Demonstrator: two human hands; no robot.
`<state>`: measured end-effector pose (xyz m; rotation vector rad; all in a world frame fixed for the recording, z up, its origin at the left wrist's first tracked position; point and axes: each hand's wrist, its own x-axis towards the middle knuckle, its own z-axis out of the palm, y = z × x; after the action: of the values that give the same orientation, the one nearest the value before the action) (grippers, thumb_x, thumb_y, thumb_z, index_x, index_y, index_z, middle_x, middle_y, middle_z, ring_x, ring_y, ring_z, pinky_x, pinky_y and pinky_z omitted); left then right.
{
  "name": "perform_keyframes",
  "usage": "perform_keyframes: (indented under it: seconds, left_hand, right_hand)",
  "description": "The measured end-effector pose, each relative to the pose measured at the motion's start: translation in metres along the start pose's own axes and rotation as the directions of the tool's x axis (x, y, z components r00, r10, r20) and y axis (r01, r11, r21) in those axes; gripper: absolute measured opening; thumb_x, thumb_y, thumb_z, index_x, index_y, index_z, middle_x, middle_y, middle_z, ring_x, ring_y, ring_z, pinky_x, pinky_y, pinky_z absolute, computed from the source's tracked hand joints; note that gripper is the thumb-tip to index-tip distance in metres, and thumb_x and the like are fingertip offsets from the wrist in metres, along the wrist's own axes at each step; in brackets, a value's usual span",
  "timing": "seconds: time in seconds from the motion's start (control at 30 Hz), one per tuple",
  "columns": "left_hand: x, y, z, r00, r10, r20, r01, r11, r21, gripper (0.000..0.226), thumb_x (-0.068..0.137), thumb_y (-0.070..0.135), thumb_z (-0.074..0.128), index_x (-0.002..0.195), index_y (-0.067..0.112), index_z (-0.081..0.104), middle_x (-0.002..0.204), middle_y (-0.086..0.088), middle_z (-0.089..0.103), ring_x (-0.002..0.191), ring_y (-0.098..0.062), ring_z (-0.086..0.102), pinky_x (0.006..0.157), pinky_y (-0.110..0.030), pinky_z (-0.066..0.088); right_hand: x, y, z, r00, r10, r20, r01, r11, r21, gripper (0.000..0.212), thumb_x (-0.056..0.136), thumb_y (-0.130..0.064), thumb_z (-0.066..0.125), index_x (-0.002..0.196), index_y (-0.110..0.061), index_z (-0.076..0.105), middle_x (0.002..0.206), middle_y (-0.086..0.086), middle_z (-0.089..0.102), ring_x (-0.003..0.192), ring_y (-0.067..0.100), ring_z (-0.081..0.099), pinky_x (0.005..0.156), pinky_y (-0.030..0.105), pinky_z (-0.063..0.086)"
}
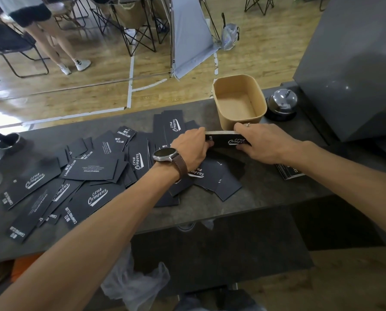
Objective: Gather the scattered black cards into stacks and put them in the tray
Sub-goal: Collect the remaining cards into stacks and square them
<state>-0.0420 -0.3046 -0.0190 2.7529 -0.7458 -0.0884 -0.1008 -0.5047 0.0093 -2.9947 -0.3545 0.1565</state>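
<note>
1. A stack of black cards (pixel 226 138) is standing on its long edge on the counter (pixel 266 189), just in front of the tray (pixel 223 118); its face is showing "CLUB Camping" in white script.
2. The left hand (pixel 192 149) is gripping the stack's left end with curled fingers, and the right hand (pixel 261 143) is pinching its right end, thumb on the top edge; both grips are holding the stack between them.
3. The tan tray is sitting upright at the counter's far edge, nothing showing inside it.
4. Loose black cards (pixel 91 169) are lying scattered and overlapping across the counter to the left and under the hands, some reading "CLUB Camping", others "CAMPING CLUB" and "DRINK&COFFEE".
5. A second small pile of cards (pixel 288 171) is lying beneath the right forearm.
6. A watch (pixel 165 154) on a brown strap is sitting on the left wrist, and a ring (pixel 248 125) on a right finger.
7. A silver bell (pixel 281 104) is standing right of the tray.
</note>
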Motion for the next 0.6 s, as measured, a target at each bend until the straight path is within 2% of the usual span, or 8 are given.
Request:
perform_keyframes:
  seconds: [0.07,0.13,0.2,0.27,0.37,0.5,0.6]
  left_hand:
    - [-0.003,-0.001,-0.006,0.998,0.047,-0.048,-0.05,0.997,-0.055,0.021,0.096,0.035,0.05,0.089,0.018,0.039,0.097,-0.009,0.059,0.089,-0.034,0.057,0.067,-0.036,0.037]
    - [-0.008,0.003,-0.017,0.981,0.123,-0.148,-0.135,0.988,-0.071,0.019,0.093,0.028,0.056,0.103,0.014,0.046,0.101,-0.005,0.054,0.086,-0.027,0.055,0.068,-0.034,0.038]
    - [-0.013,0.013,-0.022,0.915,0.299,-0.27,-0.257,0.95,0.179,0.036,0.087,0.024,0.06,0.119,0.012,0.049,0.113,-0.008,0.053,0.094,-0.026,0.054,0.077,-0.035,0.039]
    - [-0.019,0.027,-0.023,0.813,0.477,-0.335,-0.343,0.856,0.386,0.044,0.082,0.021,0.058,0.124,0.008,0.05,0.121,-0.012,0.054,0.107,-0.031,0.051,0.089,-0.039,0.039]
    - [-0.02,0.046,-0.019,0.708,0.6,-0.372,-0.419,0.782,0.462,0.032,0.085,0.011,0.05,0.116,0.004,0.054,0.12,-0.017,0.058,0.108,-0.033,0.055,0.089,-0.041,0.042]
    - [-0.018,0.062,-0.013,0.674,0.654,-0.343,-0.474,0.74,0.478,0.014,0.09,0.007,0.046,0.1,0.004,0.055,0.109,-0.018,0.062,0.093,-0.032,0.06,0.083,-0.042,0.047]
    - [-0.021,0.078,-0.01,0.67,0.672,-0.315,-0.494,0.721,0.486,0.018,0.091,0.002,0.04,0.093,0.004,0.058,0.103,-0.018,0.062,0.088,-0.032,0.06,0.079,-0.041,0.049]
  right_hand:
    - [-0.002,0.0,-0.005,1.0,-0.003,0.002,0.003,1.0,0.026,0.02,0.095,-0.033,0.057,0.097,-0.024,0.039,0.101,-0.001,0.062,0.089,0.027,0.061,0.072,0.045,0.049]
    - [-0.006,0.001,-0.014,1.0,0.004,0.002,-0.004,0.999,0.037,0.021,0.094,-0.035,0.058,0.099,-0.025,0.04,0.1,-0.001,0.062,0.09,0.027,0.06,0.074,0.046,0.05]
    - [-0.011,0.004,-0.026,0.999,0.021,0.032,-0.022,0.999,0.047,0.023,0.094,-0.037,0.059,0.097,-0.029,0.038,0.095,-0.003,0.06,0.087,0.026,0.06,0.075,0.045,0.05]
    - [-0.015,0.008,-0.04,0.996,0.035,0.078,-0.041,0.996,0.073,0.024,0.093,-0.038,0.062,0.095,-0.032,0.039,0.091,-0.004,0.061,0.084,0.024,0.06,0.076,0.046,0.05]
    - [-0.023,0.016,-0.056,0.983,0.044,0.176,-0.075,0.982,0.172,0.018,0.092,-0.035,0.065,0.099,-0.031,0.048,0.089,-0.008,0.064,0.081,0.013,0.062,0.075,0.038,0.051]
    - [-0.038,0.029,-0.07,0.948,0.071,0.31,-0.168,0.939,0.299,0.021,0.091,-0.029,0.068,0.107,-0.036,0.057,0.094,-0.01,0.067,0.086,0.008,0.065,0.075,0.032,0.052]
    - [-0.051,0.038,-0.074,0.922,0.086,0.377,-0.226,0.91,0.347,0.022,0.09,-0.026,0.069,0.102,-0.039,0.055,0.097,-0.008,0.068,0.089,0.009,0.066,0.073,0.029,0.05]
